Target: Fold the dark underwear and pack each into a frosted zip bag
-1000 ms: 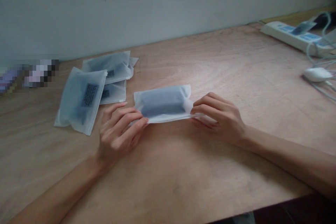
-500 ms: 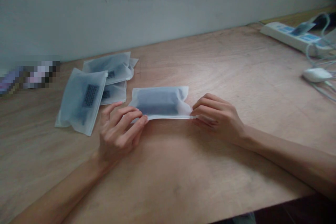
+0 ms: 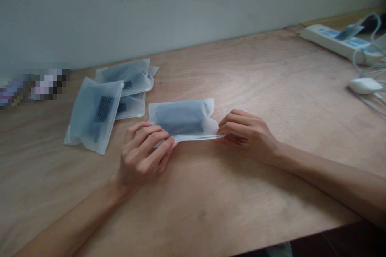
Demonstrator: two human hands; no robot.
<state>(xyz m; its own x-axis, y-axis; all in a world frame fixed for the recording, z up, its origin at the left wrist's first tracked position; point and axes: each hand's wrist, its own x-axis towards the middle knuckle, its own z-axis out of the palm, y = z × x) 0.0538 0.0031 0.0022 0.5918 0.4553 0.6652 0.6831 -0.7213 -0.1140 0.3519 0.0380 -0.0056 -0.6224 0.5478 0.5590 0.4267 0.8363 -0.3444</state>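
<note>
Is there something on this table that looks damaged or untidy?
Nothing looks damaged or spilled. Only the white cables at the right look untidy, looping loosely beside the power strip.

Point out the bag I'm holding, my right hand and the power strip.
Bag (image 3: pixel 181 118): head view, middle of its front.
Right hand (image 3: pixel 250 132): head view, back of hand.
Power strip (image 3: pixel 328 41): head view, casing.

The held pouch (image 3: pixel 182 119) looks like matt, frosted plastic, the table (image 3: pixel 199 192) smooth wood, the power strip (image 3: pixel 329 40) plastic
</note>
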